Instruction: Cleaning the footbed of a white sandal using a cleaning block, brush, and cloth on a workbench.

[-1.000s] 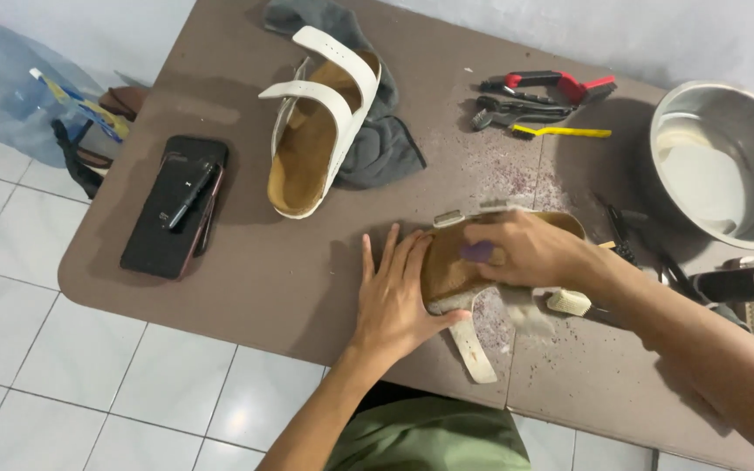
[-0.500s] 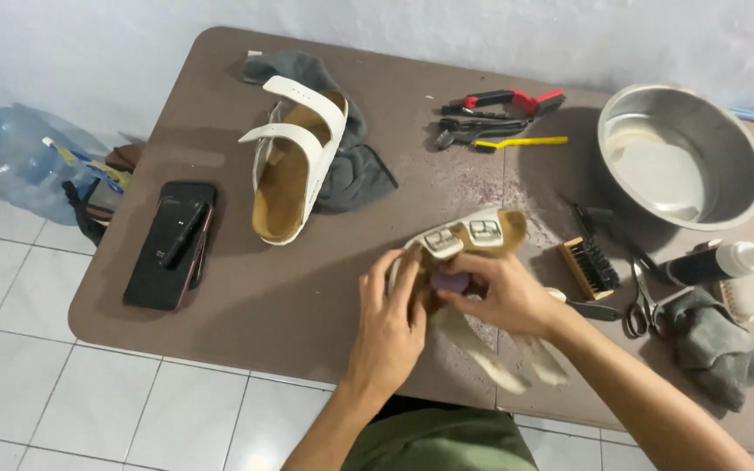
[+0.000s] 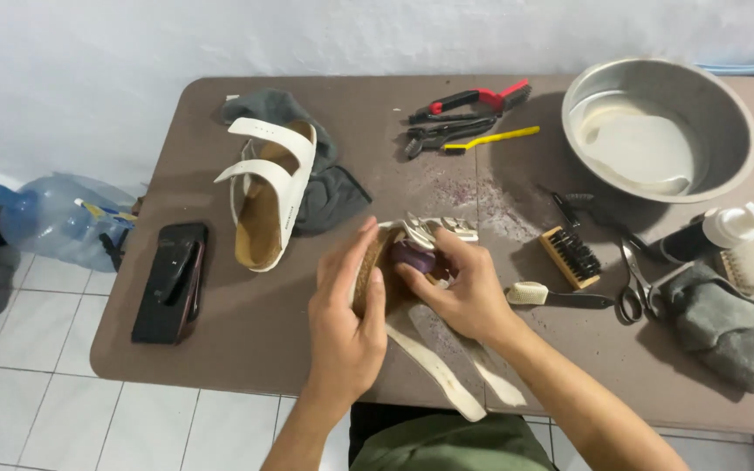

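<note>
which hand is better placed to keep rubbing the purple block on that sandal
Right, likely. The right hand already presses the small purple block into the tan cork-soled sandal with white straps, while the left hand grips the sandal's side, steadying it on the brown table.

A home shoe-cleaning corner: a brown folding table (image 3: 246, 349) on white floor tiles (image 3: 37, 401), strewn with small bristle brushes (image 3: 569, 256) beside a round steel basin (image 3: 726, 113).

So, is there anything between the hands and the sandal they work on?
Nothing visible. The left hand grips the sandal directly at its near side. The right hand presses a small purple block into the footbed, so only that block lies between its fingers and the sandal.
</note>
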